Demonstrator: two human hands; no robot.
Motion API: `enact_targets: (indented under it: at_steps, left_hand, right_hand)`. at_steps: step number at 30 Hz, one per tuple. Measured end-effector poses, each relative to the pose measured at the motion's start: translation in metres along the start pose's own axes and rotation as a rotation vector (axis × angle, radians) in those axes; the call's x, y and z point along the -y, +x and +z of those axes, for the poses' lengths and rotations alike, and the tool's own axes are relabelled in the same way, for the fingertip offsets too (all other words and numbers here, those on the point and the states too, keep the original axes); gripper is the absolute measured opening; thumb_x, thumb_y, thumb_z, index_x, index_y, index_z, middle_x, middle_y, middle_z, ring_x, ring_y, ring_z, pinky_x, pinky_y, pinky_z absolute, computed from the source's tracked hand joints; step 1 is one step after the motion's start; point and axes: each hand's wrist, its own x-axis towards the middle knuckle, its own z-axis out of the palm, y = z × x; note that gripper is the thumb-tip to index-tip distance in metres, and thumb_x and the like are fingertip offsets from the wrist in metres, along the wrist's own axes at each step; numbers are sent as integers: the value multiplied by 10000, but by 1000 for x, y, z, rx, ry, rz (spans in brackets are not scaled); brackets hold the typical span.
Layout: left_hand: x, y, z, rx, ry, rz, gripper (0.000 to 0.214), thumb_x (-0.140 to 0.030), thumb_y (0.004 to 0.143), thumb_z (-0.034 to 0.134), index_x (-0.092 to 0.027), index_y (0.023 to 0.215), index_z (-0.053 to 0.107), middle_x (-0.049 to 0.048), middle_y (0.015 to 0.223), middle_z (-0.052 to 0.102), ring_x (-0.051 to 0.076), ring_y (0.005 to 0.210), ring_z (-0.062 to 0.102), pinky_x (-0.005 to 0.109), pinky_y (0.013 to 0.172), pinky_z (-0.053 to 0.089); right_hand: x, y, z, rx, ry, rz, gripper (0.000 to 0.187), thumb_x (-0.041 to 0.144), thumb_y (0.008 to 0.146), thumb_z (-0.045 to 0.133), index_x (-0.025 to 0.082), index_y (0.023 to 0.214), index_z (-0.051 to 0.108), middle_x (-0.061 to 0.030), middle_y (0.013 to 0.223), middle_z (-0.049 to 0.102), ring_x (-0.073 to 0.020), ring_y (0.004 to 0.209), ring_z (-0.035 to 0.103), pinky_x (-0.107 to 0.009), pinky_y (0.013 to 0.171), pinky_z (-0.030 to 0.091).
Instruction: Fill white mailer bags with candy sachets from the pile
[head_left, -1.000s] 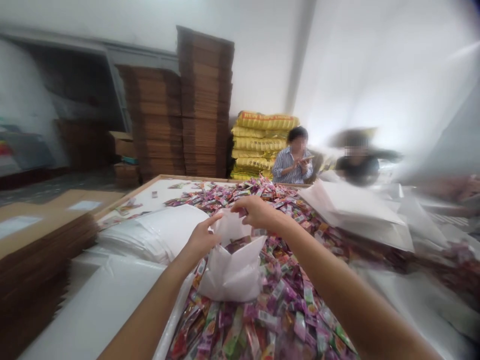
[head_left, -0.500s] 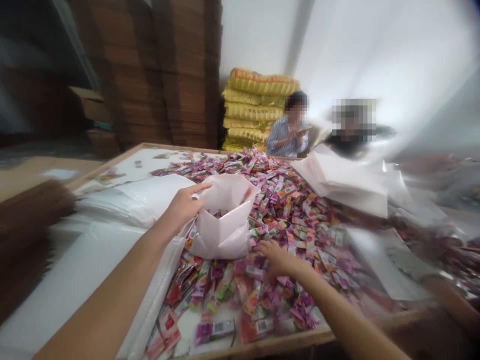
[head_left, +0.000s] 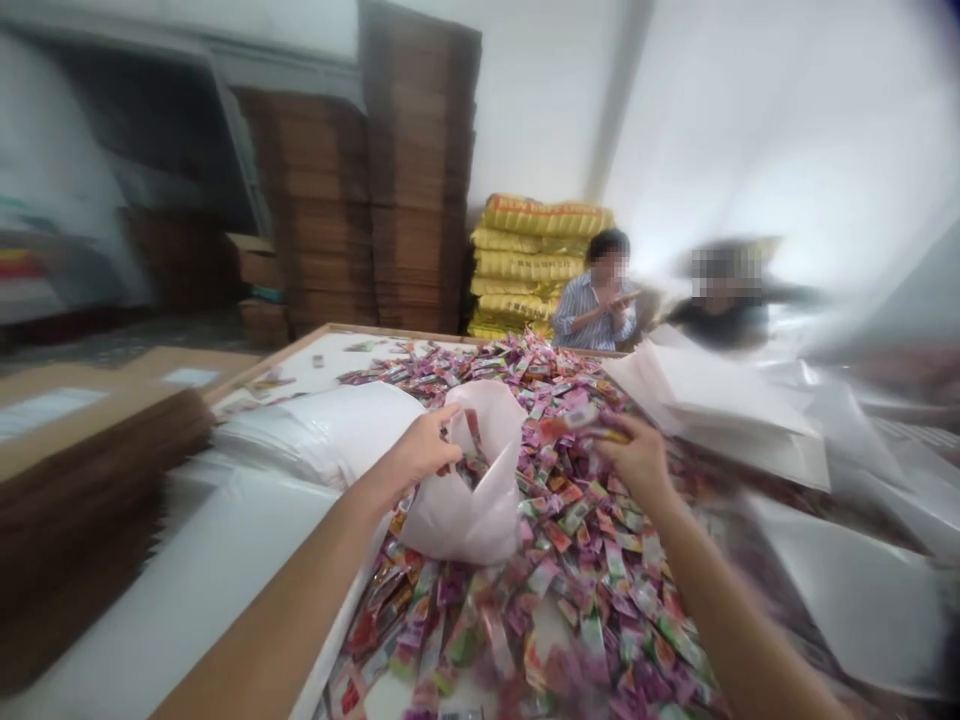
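My left hand [head_left: 420,455] pinches the near rim of a pale pink plastic bag [head_left: 472,500] and holds its mouth apart; a few sachets show inside. The bag rests on a big heap of small pink, purple and red sachets [head_left: 570,560] spread over a wooden-edged table [head_left: 352,330]. My right hand [head_left: 634,455] is raised over the heap to the right of the bag, closed on a handful of sachets that stick out past its fingers.
White plastic sheets [head_left: 330,430] lie left of the heap and more [head_left: 720,400] to the right. Flat cardboard [head_left: 90,440] is stacked at the left, tall cardboard stacks [head_left: 420,180] and yellow sacks [head_left: 525,260] behind. Two people [head_left: 600,300] sit at the far side.
My right hand has come up from the near part of the heap with sachets in it and moved towards the bag's right side. My left hand kept its hold on the bag.
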Motion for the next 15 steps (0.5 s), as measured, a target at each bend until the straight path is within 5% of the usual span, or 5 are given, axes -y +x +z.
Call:
enact_targets:
  at_steps: [3,6,8,12,15]
  left_hand:
    - [2,5,12,-23,-100,34,845,-132,603,607,-159,1428,427,-20,661,636,105,471,495,218,447,384]
    - [6,9,15,-61,-212,53,837,-120,599,606,-150,1418,436,-2,723,652,102,494,511,218,459,402]
    - [11,8,10,-84,-257,53,758,-108,594,586,-120,1348,514,6,726,645,98,503,507,213,464,403]
    - [27,4,-2,-148,-318,11,735,-119,613,591,-130,1344,516,-27,671,601,69,463,421,190,440,331]
    - [32,2,2,-109,-311,-14,869,-119,618,605,-235,1451,388,-52,676,607,65,454,403,188,449,311]
  right_hand:
    - [91,38,18,-113,236,-125,372,297,660,683,149,1000,688,-9,781,655,-159,665,589,-254,604,454]
    - [147,40,72,3,215,-250,263,242,658,669,159,907,690,-6,790,657,-152,706,585,-238,639,456]
    - [151,28,110,209,23,-297,225,185,661,648,166,880,697,-18,830,678,-165,774,602,-243,691,463]
    - [115,-5,158,828,-314,-217,155,138,669,693,170,819,716,-22,771,710,-175,723,636,-249,656,476]
    - [97,-23,172,909,-342,-172,137,195,654,789,155,622,662,-6,620,662,-178,646,629,-289,656,502]
